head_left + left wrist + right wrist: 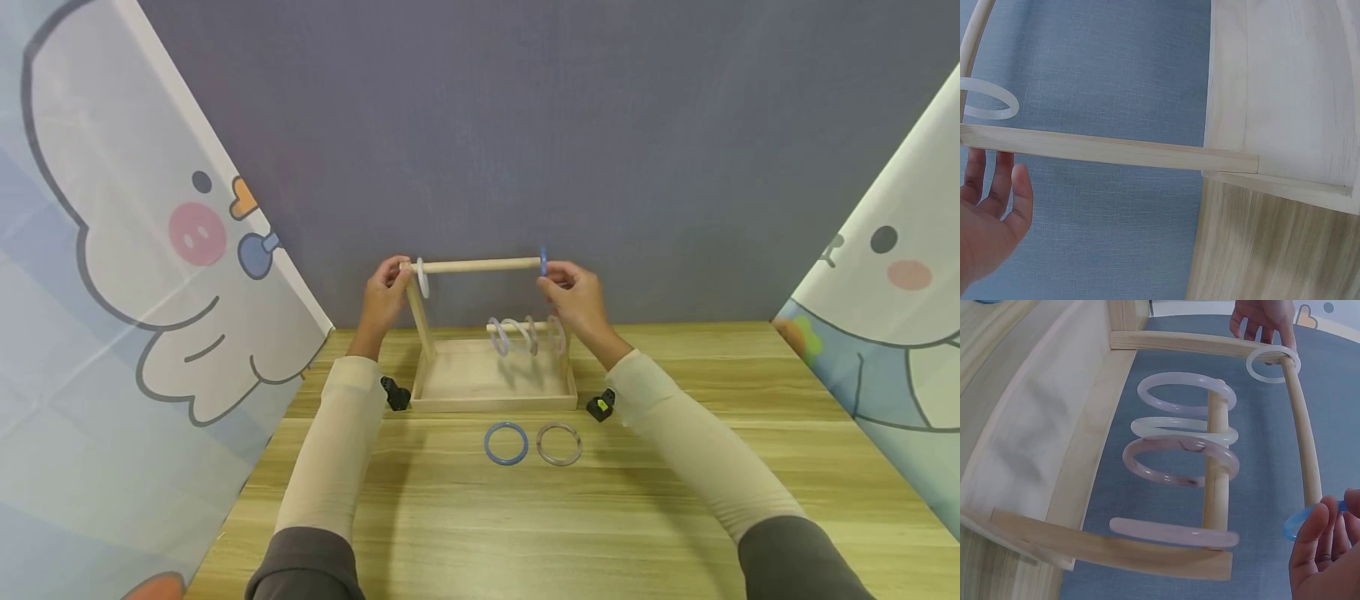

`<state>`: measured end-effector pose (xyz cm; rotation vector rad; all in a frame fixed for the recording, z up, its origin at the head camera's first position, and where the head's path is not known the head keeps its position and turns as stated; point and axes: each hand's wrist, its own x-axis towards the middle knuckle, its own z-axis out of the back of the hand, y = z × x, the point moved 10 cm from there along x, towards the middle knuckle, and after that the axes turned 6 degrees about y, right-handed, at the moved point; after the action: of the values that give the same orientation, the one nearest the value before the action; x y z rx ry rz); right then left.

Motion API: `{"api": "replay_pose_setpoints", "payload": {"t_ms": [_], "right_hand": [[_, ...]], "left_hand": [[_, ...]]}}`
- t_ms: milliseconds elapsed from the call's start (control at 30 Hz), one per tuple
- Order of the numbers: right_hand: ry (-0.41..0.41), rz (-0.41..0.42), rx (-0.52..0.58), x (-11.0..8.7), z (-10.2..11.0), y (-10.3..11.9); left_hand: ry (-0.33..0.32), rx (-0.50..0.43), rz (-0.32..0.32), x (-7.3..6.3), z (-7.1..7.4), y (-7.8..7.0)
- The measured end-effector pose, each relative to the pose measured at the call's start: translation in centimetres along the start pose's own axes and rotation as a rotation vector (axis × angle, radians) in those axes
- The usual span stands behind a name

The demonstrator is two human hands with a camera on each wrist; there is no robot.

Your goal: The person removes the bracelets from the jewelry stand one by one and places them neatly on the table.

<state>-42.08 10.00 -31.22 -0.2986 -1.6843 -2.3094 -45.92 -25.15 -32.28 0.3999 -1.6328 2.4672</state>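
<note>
A wooden bangle rack (495,403) stands at the back of the table, with an upper rod (480,266) and a lower rod (1215,506). My left hand (384,293) holds the top of the left post (1097,147), beside a white bangle (423,278) hanging on the upper rod. At that rod's free right end, my right hand (581,302) pinches a blue bangle (543,262). The right wrist view shows this bangle at the rod's tip; whether it encircles the tip is unclear. Several pale bangles, one a mottled brownish bangle (1147,475), hang on the lower rod.
In front of the rack a blue bangle (489,446) and a brownish-grey bangle (558,463) lie flat on the wooden table (480,533). Small black devices (601,407) sit by my wrists. A grey-blue cloth backdrop (525,125) rises behind the rack.
</note>
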Motion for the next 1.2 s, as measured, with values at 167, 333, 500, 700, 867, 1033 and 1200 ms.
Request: {"api": "replay_pose_setpoints", "payload": {"t_ms": [167,333,500,700,867,1033,1200], "right_hand": [[-0.009,-0.002,0.009,-0.2,0.7,-0.4],[0.001,0.020,-0.012,-0.5,1.2,-0.5],[0.012,0.065,-0.061,-1.1,1.7,-0.5],[0.028,0.104,-0.084,-1.9,2.3,-0.7],[0.050,0.122,-0.103,-2.8,2.6,-1.0],[0.086,0.140,-0.146,-3.9,3.0,-1.4],[0.103,0.157,-0.204,-5.0,3.4,-1.9]], "left_hand": [[0.007,-0.017,0.004,0.0,-0.1,0.0],[0.008,-0.041,-0.005,0.1,-0.2,-0.2],[0.010,-0.043,-0.004,0.0,-0.2,-0.3],[0.010,-0.043,-0.006,0.0,-0.2,-0.4],[0.015,-0.033,0.002,0.1,-0.3,-0.3],[0.020,-0.036,0.014,0.0,-0.3,-0.1],[0.014,-0.032,0.021,-0.1,-0.2,0.0]]}}
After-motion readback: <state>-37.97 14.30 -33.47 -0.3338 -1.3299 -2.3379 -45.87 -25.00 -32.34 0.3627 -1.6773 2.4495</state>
